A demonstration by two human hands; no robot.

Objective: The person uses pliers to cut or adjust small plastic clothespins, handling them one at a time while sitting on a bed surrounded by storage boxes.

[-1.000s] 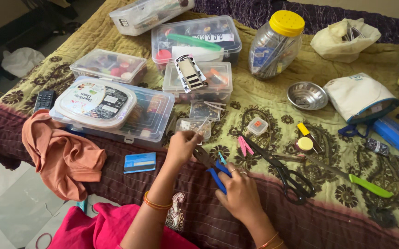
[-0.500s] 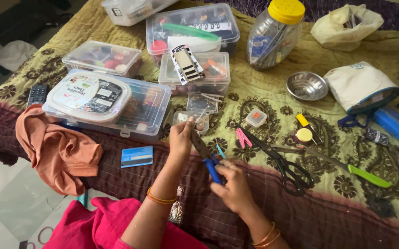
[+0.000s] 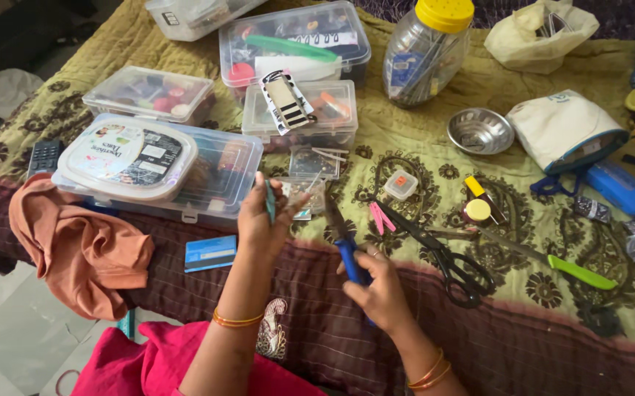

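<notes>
Head view: right hand [image 3: 380, 293] grips blue-handled pliers [image 3: 347, 246], left hand [image 3: 262, 220] pinches a teal piece [image 3: 269, 199] (clear boxes [image 3: 299, 132] hold beads).

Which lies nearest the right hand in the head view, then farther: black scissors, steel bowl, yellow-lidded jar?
From the right hand:
1. Black scissors, just to its right on the quilt.
2. Steel bowl, farther up and right.
3. Yellow-lidded jar, farthest, at the top.
</notes>
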